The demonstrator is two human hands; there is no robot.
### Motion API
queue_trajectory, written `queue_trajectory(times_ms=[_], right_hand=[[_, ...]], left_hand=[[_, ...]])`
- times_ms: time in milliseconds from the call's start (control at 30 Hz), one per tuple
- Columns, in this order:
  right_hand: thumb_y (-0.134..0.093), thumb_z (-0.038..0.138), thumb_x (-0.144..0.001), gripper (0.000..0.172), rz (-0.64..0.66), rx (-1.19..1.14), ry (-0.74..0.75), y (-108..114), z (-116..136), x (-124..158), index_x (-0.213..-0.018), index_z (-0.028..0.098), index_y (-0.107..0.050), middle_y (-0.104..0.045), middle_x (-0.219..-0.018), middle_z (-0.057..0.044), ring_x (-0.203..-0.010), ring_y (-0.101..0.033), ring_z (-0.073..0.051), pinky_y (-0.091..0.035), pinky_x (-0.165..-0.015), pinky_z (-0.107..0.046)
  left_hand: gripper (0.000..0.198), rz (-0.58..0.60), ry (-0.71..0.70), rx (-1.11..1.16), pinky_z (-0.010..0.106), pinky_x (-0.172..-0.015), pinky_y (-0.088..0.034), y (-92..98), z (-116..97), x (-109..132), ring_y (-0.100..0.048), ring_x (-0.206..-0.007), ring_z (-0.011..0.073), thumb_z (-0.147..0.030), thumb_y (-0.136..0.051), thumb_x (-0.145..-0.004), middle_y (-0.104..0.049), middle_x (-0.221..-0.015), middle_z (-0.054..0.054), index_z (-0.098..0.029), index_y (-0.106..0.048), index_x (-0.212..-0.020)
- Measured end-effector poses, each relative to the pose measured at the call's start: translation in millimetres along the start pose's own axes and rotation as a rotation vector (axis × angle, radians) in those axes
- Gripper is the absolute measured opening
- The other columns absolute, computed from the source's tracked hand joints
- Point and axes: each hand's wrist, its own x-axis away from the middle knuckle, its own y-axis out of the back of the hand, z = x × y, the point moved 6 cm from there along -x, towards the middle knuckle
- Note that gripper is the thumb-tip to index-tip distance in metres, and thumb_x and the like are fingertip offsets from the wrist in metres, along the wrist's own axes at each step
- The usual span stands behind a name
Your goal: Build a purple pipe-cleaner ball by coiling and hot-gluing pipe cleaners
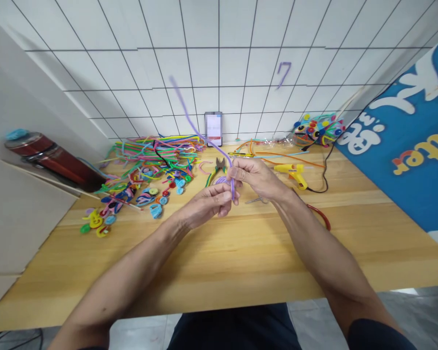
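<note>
The left hand point(212, 201) and right hand point(253, 176) are pinching a purple stem point(187, 115) mid-frame. Upper right, a "7" point(286, 74) is showing; a blue lettered sign point(418, 197) is running off-frame.

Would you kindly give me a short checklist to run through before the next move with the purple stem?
1. Purple stem held by left hand and right hand: ok, both grip near its lower end.
2. Stem's upper end free: ok, it rises clear of both hands.
3. Pliers within view: ok, lying beyond the hands, unheld.
4. Glue gun clear of fingers: ok, off beyond the right forearm.
5. Glue gun cool: cannot tell.
</note>
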Motion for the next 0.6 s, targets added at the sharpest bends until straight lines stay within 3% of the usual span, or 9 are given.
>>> queue_trajectory(times_ms=[167, 333, 467, 600], right_hand=[[-0.082, 0.076, -0.086, 0.058, -0.086, -0.053, 0.005, 5.3, -9.9, -3.2, -0.080, 0.020, -0.068, -0.059, -0.072, 0.002, -0.066, -0.052, -0.012, -0.044, -0.063, -0.026], [-0.095, 0.069, -0.074, 0.056, -0.258, -0.309, -0.018, 27.4, -20.2, -7.6, -0.081, 0.021, -0.068, -0.061, -0.072, 0.003, -0.063, -0.052, -0.010, -0.045, -0.059, -0.024], [-0.105, 0.060, -0.064, 0.055, -0.404, -0.524, -0.002, 36.8, -29.1, -10.7, -0.080, 0.021, -0.069, -0.062, -0.069, 0.005, -0.060, -0.052, -0.007, -0.046, -0.056, -0.019], [-0.100, 0.052, -0.075, 0.044, -0.545, -0.547, -0.004, 42.2, -37.6, -11.3, -0.082, 0.021, -0.070, -0.062, -0.067, 0.006, -0.056, -0.050, -0.006, -0.043, -0.051, -0.018]], left_hand=[[0.056, -0.032, -0.039, -0.119, 0.021, -0.053, -0.031, -4.1, 7.8, 1.5, -0.046, -0.052, 0.0047, -0.062, -0.097, -0.075, -0.061, -0.065, -0.002, -0.015, -0.065, -0.072], [0.059, 0.069, 0.051, -0.174, 0.023, -0.054, -0.031, -18.2, 40.1, 1.2, -0.045, -0.053, 0.0059, -0.069, -0.091, -0.078, -0.059, -0.062, -0.003, -0.016, -0.065, -0.074], [0.062, 0.004, 0.031, -0.163, 0.023, -0.056, -0.032, -19.9, 53.3, 1.1, -0.043, -0.054, 0.0059, -0.072, -0.090, -0.076, -0.059, -0.065, -0.003, -0.017, -0.062, -0.076], [0.060, -0.003, 0.033, -0.250, 0.024, -0.059, -0.033, -26.6, 63.9, 6.7, -0.044, -0.058, 0.0073, -0.072, -0.085, -0.080, -0.055, -0.065, -0.004, -0.017, -0.062, -0.077]])
